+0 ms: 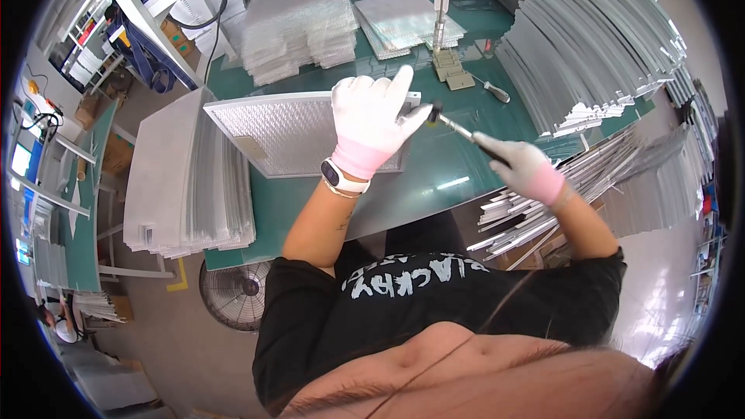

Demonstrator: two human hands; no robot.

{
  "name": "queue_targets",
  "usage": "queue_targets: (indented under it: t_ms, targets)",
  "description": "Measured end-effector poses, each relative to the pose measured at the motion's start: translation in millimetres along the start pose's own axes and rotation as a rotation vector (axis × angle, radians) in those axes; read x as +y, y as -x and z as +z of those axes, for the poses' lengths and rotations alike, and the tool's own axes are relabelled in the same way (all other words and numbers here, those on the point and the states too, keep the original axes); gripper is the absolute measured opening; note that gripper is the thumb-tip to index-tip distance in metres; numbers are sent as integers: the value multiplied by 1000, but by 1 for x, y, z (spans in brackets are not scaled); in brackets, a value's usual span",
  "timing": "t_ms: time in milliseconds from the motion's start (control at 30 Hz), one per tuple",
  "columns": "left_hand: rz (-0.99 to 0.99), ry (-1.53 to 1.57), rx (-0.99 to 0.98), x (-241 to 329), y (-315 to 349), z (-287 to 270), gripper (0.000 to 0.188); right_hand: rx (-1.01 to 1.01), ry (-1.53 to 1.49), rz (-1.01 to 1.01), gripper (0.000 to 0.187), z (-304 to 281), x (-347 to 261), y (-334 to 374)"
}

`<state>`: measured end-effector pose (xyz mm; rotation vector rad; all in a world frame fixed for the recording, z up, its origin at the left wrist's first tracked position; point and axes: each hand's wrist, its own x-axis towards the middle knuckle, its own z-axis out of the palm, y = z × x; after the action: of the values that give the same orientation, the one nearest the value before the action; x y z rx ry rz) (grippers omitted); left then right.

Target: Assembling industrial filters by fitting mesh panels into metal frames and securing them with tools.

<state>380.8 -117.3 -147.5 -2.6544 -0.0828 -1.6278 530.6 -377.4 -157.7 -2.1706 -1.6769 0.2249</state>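
A framed metal mesh panel (291, 136) with a light rim and a small tan patch stands tilted on the green table. My left hand (368, 118), in a white glove with a pink cuff, is closed over its upper edge near the right corner, the index finger sticking up. In my right hand (526, 172), also gloved, is the handle of a hammer (459, 129). Its black head is close to the panel's upper right corner; whether it touches I cannot tell. The fingertips of my left hand behind the panel are hidden.
Panel stacks (182, 178) stand at the left, with flat mesh sheets (299, 27) at the back. Long metal strips (590, 46) pile up on the right. A press tool (450, 66) stands beyond the panel, beside a screwdriver (497, 92). A floor fan (237, 295) is below the table's edge.
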Motion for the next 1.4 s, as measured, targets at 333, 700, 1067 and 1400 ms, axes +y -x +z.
queue_targets:
  t_ms: [333,700,1067,1400]
  targets:
    - [34,-23,-185,2,1,-22,33,1026,133,-457,45,-83,-42,-141]
    - [-21,88,-156,-2,-5,-12,16,517,-1335,-587,14,-148,-120,-215]
    - [-99,113,-2,4,-7,-1,22,378,-1594,-621,13,-131,-125,-221]
    - [-164,194,-19,12,-1,0,19,15,-1198,-998,35,-88,-113,-248]
